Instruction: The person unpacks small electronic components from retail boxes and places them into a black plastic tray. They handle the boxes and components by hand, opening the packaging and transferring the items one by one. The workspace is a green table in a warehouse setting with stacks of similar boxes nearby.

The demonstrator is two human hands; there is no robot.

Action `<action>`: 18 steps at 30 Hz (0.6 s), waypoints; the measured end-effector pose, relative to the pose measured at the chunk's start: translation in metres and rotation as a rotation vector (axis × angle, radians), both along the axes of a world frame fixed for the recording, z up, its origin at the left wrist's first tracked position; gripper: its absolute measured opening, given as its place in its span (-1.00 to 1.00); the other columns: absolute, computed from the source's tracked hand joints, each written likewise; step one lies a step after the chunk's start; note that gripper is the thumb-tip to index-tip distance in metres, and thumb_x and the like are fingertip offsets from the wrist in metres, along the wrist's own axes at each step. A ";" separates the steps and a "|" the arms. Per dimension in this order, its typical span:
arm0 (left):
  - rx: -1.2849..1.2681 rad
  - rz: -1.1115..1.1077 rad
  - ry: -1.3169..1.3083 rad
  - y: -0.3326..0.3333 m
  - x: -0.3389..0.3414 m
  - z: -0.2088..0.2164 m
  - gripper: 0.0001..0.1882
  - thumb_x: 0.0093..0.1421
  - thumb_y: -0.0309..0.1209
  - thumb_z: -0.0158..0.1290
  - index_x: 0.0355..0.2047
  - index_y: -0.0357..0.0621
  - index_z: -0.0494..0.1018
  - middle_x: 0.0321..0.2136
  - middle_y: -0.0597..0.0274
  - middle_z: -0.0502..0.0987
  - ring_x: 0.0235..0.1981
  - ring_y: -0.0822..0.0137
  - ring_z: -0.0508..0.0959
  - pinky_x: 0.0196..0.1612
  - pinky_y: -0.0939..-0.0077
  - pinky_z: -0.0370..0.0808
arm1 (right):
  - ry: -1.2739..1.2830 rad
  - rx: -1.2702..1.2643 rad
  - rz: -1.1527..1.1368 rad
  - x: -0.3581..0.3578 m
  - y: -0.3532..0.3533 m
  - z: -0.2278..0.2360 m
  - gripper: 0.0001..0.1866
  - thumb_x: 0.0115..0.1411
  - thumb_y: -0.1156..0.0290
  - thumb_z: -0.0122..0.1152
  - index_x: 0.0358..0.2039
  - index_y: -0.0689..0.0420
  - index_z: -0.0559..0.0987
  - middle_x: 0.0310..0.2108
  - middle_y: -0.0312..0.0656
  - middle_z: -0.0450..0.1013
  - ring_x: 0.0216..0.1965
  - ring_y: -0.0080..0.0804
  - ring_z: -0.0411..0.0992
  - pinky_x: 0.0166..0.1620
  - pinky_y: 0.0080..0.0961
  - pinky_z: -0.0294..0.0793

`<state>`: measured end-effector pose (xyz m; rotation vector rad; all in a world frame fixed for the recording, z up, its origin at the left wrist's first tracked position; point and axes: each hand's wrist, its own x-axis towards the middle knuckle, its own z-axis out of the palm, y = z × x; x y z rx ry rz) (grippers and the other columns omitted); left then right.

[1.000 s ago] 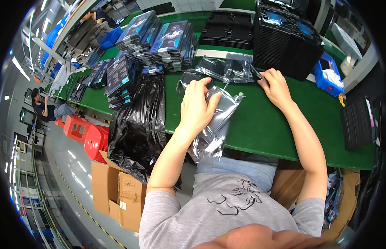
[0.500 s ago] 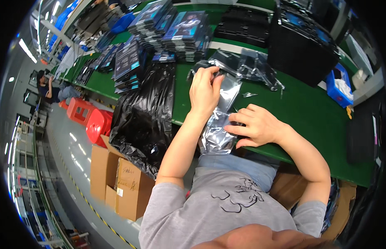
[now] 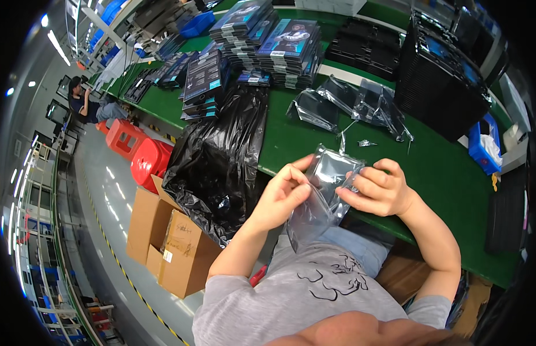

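Note:
Over the front edge of the green workbench, I hold a clear plastic bag (image 3: pixel 332 168) between my two hands. My left hand (image 3: pixel 284 196) pinches its left side between thumb and fingers, and a loose flap of the plastic hangs below toward my lap. On the other side, the fingers of my right hand (image 3: pixel 379 189) are curled onto the bag's right edge. Its film is shiny and creased; whether anything lies inside, I cannot tell. Just beyond are several more clear plastic bags (image 3: pixel 315 111) lying loose, with a small scrap of plastic (image 3: pixel 367 143) nearer me.
Stacked printed boxes (image 3: pixel 288 46) stand at the back left. A tall stack of black trays (image 3: pixel 438 81) rises at the back right, near a blue bin (image 3: pixel 484 147). A black plastic bag (image 3: pixel 213 173) drapes off the bench above an open cardboard box (image 3: pixel 181 242). Red stools (image 3: pixel 150 162) stand left.
My hands have drawn the plastic bag back toward me, and it is now lifted and spread between them. My left hand came nearer from the bags farther back. The view has shifted slightly.

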<state>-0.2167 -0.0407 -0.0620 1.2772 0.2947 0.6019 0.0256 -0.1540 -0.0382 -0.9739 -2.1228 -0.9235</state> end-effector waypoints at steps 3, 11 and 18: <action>-0.103 0.062 -0.015 -0.003 -0.002 -0.013 -0.83 0.30 -0.58 0.10 -0.18 -0.16 0.34 -0.17 0.28 0.47 -0.21 0.54 0.47 -0.10 0.59 0.46 | 0.028 -0.081 -0.011 -0.007 0.001 0.001 -0.74 0.06 0.31 0.32 -0.18 -0.19 0.66 -0.10 -0.38 0.51 -0.11 -0.46 0.43 -0.02 -0.41 0.39; 0.494 1.477 -0.026 0.096 -0.136 -0.026 -0.56 0.38 -0.54 -0.04 0.21 -0.23 0.12 0.03 0.01 0.36 0.01 0.30 0.45 0.09 0.46 0.42 | 0.334 -0.553 -0.290 0.015 0.002 -0.009 -0.45 0.00 0.37 0.45 0.06 0.08 0.54 0.00 -0.13 0.44 -0.04 -0.13 0.43 -0.03 -0.25 0.41; 0.453 1.544 0.865 0.131 -0.241 -0.195 -0.44 0.26 -0.36 0.13 0.18 -0.38 0.24 0.10 -0.30 0.35 0.16 -0.14 0.37 0.27 0.13 0.27 | 0.421 -0.583 -0.337 0.014 0.018 -0.029 -0.65 0.03 0.42 0.43 -0.14 0.13 0.59 -0.21 -0.19 0.40 -0.17 -0.21 0.39 -0.15 -0.29 0.36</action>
